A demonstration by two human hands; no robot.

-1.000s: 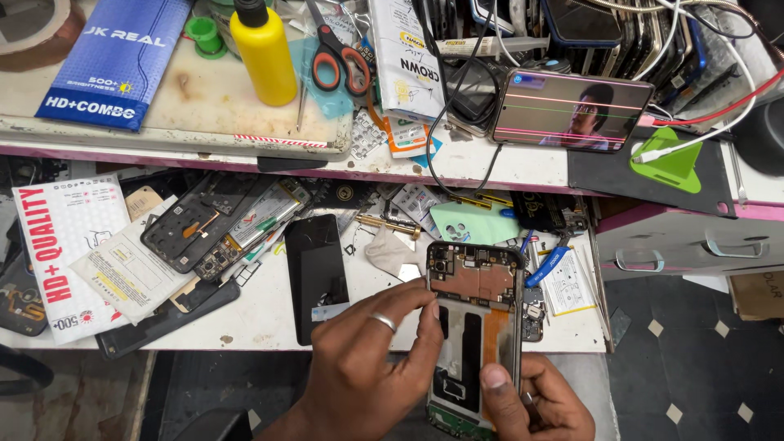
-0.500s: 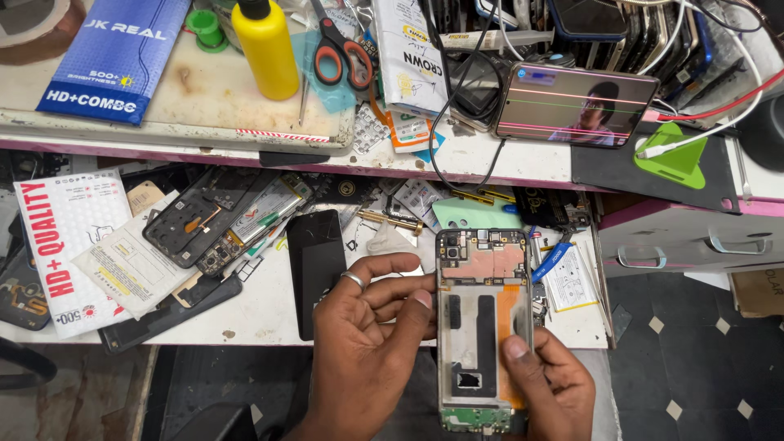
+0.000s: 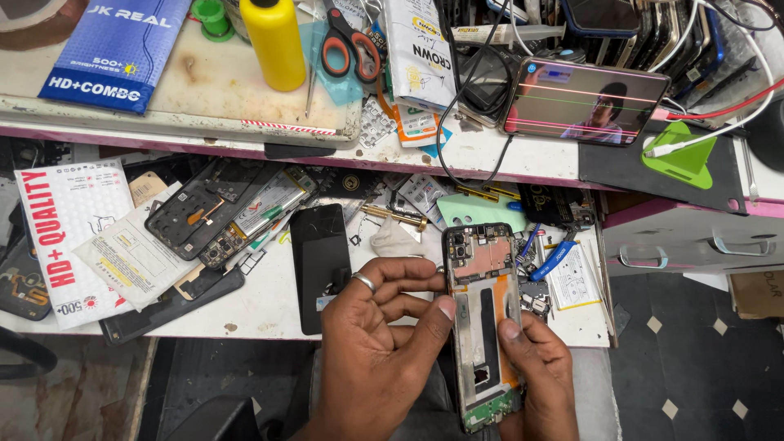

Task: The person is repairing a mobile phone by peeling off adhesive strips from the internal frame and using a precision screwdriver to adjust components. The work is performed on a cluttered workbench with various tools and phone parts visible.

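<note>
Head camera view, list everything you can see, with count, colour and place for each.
opened phone frame: one, black with orange and green parts, held upright between both hands
black screen panel: one, flat on the lower shelf, left of the hands
dismantled phones: a few, dark, lower shelf left
printed packets: two, white and red, lower shelf far left
yellow bottle: one, upper bench
scissors: one pair, orange and black handles, upper bench
blue box: one, upper bench left
lit phone: one, screen streaked with lines, propped on upper bench right
green stand: one, right of that phone
left hand: ring on one finger, thumb on the frame
right hand: grips the frame's right edge
</note>
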